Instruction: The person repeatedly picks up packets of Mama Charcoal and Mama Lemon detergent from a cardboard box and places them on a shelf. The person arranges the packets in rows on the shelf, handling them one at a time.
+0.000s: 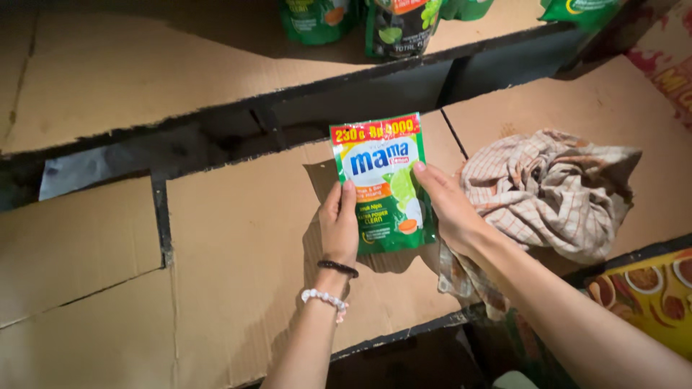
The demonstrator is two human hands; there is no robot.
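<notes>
The green pouch [384, 185] is between both hands — left hand [339, 223] pinching its left edge, right hand [448, 205] its right — above the cardboard-lined shelf [238, 238], near a checked cloth [548, 191].

- Dark shelf frames [375, 90] carry flat cardboard liners [238, 238], torn along the edges.
- Light is dim, brightest at centre.
- A patterned mat [649, 292] lies lower right.

You see a crumpled checked cloth [548, 191] lying on the cardboard-lined shelf [238, 238], with more green pouches [396, 25] standing on the upper shelf [144, 79] behind.
</notes>
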